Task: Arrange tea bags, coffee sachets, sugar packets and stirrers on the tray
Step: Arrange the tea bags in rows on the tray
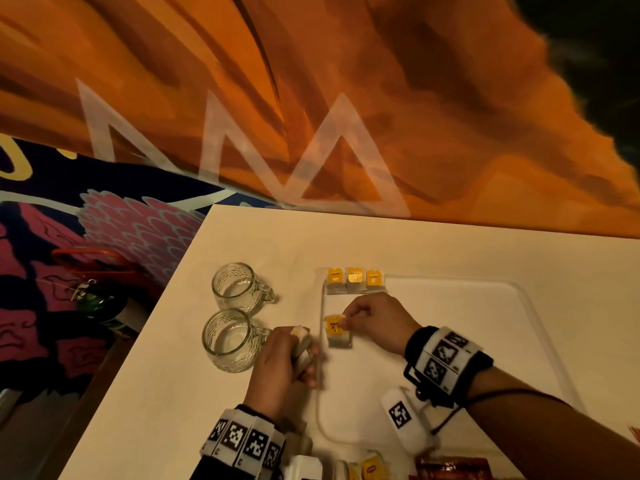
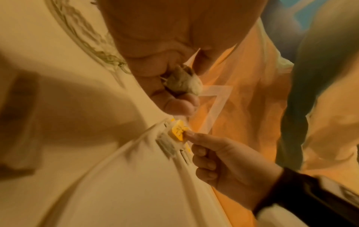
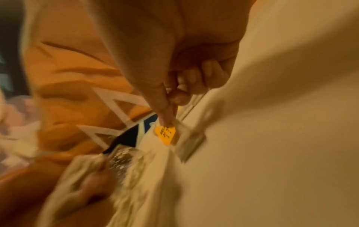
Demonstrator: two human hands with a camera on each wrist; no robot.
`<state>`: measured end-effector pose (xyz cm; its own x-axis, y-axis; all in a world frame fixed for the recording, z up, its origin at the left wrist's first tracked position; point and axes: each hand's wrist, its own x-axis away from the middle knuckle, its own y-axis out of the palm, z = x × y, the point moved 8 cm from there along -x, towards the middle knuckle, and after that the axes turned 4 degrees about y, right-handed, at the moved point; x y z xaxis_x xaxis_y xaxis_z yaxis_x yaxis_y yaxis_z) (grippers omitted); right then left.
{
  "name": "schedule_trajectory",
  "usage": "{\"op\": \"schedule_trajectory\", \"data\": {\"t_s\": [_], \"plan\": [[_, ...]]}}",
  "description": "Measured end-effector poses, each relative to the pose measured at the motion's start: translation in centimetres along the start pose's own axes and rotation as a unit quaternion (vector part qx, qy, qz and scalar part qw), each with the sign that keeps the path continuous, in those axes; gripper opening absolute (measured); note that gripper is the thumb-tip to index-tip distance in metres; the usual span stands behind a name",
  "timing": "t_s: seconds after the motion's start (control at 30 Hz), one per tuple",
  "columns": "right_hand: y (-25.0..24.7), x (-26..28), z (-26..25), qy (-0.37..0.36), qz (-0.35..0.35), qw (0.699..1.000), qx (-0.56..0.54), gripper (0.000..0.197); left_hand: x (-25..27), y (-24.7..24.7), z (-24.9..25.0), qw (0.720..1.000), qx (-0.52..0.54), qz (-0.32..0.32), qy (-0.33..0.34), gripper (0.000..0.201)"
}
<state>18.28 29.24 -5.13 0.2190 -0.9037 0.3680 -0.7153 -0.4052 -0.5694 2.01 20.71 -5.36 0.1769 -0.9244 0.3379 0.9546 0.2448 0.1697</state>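
A clear tray point(image 1: 540, 313) lies on the white table. Three yellow-tagged tea bags point(image 1: 355, 280) stand in a row at its far left corner. My right hand point(image 1: 375, 322) pinches the yellow tag of a fourth tea bag point(image 1: 338, 332), which lies on the tray just nearer than the row; the same tea bag point(image 3: 174, 138) and tea bag point(image 2: 174, 136) show in both wrist views. My left hand point(image 1: 287, 362) sits left of the tray edge and grips a small bunch of tea bags point(image 1: 303, 348), seen as held tea bags point(image 2: 183, 83) from the left wrist.
Two glass mugs point(image 1: 235, 313) stand on the table left of the tray, close to my left hand. More yellow and red sachets point(image 1: 408, 467) lie at the near edge. An orange cloth point(image 1: 346, 98) rises behind the table. A patterned carpet point(image 1: 69, 254) lies left.
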Motion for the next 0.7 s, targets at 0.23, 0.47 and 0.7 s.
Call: {"op": "schedule_trajectory", "data": {"t_s": [0.23, 0.47, 0.7], "plan": [[-1.8, -4.0, 0.9, 0.034, 0.102, 0.993, -0.055, 0.012, -0.3, 1.0, -0.2, 1.000, 0.012, -0.024, 0.015, 0.016], [-1.8, -5.8, 0.9, 0.043, 0.121, 0.989, -0.079, 0.009, -0.8, 0.8, -0.9, 1.000, 0.009, -0.019, 0.002, 0.025], [-2.6, -4.3, -0.2, 0.006, 0.144, 0.985, -0.099, 0.020, -1.4, 1.9, -1.7, 0.989, 0.090, -0.075, -0.094, 0.066]]}}
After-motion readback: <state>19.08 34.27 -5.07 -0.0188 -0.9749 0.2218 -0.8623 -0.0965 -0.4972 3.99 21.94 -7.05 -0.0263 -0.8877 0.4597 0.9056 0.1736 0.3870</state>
